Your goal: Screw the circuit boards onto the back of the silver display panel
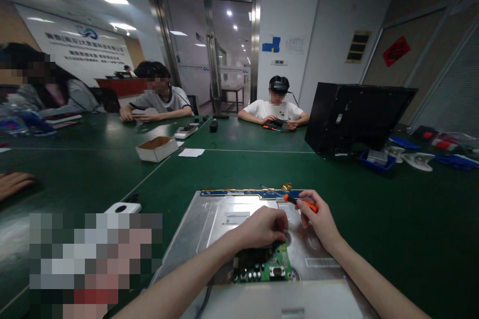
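Note:
A silver metal panel (215, 214) lies on the green table in front of me, with a green circuit board (279, 261) on it and a blue strip board (232, 193) along its far edge. My left hand (264, 227) is over the far edge of the green board, its fingers curled together; what they pinch, if anything, is hidden. In my right hand (316, 217) is a screwdriver (309, 203) with an orange and black handle, its shaft pointing left above the blue strip. A small gold-coloured piece (286, 186) sits just beyond the strip.
A white open box (157, 149) and paper (191, 152) lie farther back on the green table (239, 167). At the right stand a large black case (355, 117) and a blue tray (377, 159). Several people sit around; one person's hand (15, 183) rests at the left.

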A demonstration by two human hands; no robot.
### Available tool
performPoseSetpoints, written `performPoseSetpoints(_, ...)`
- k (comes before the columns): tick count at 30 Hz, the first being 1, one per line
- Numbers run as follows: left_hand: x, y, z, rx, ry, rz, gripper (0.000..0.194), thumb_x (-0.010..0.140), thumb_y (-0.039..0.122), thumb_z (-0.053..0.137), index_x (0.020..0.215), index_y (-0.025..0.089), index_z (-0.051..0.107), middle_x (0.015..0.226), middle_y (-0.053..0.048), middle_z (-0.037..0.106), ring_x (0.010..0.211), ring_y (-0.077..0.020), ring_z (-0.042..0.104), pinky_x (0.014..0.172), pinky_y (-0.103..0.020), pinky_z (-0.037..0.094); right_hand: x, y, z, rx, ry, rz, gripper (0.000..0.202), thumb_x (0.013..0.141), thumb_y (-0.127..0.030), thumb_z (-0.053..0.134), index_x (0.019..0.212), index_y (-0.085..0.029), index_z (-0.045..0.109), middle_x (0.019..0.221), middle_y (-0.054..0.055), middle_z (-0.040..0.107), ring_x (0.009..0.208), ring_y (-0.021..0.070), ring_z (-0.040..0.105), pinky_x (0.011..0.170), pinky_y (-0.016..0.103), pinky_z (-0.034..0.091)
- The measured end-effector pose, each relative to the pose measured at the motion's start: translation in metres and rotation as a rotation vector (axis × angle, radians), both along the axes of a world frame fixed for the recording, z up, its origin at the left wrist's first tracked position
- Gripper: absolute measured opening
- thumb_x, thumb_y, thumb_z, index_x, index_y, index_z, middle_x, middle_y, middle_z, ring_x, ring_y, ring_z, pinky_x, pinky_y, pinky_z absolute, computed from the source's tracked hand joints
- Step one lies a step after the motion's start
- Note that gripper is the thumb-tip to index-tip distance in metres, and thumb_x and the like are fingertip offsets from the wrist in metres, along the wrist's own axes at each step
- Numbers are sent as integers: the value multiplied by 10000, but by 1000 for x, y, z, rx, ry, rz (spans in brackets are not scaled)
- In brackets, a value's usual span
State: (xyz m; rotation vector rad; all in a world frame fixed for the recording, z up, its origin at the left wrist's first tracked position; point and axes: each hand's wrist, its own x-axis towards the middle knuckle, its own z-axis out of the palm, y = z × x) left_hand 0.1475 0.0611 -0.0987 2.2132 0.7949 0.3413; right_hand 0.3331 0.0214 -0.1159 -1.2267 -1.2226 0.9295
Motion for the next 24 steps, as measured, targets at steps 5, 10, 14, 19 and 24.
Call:
performPoseSetpoints(5,1,0,-3,-66,-29,-13,107,693,114,735,767,149,665,705,7,666,638,-137,604,609,-219,436,-1,-1,2,1,-13,18,300,814,-473,624,939,-239,486,688,-29,613,396,110,468,373,238,314)
performPoseSetpoints(10,2,2,-6,-117,-61,-16,91,690,126,740,745,145,669,702,2,680,641,-140,619,616,-222,458,-2,-2,4,1,-29,28,294,813,-468,627,939,-239,491,666,-31,609,393,114,466,365,235,314)
performPoseSetpoints(14,2,2,-6,-131,-84,-11,123,671,87,740,752,148,671,688,12,668,637,-133,609,616,-216,453,-1,-1,3,8,-37,23,308,810,-479,625,952,-238,496,678,-31,610,389,114,472,361,237,321)
performPoseSetpoints(19,1,0,-5,-135,-101,0,162,665,61,758,770,139,661,698,17,649,644,-127,597,607,-205,433,4,1,2,31,-47,-3,348,792,-501,638,945,-223,495,676,-39,605,383,97,470,369,223,334)
performPoseSetpoints(24,0,1,-4,-111,-90,7,190,659,87,777,810,139,672,679,26,621,631,-125,564,582,-200,402,7,4,4,53,-62,-24,384,764,-519,655,926,-208,498,639,-46,587,375,92,464,362,215,337)
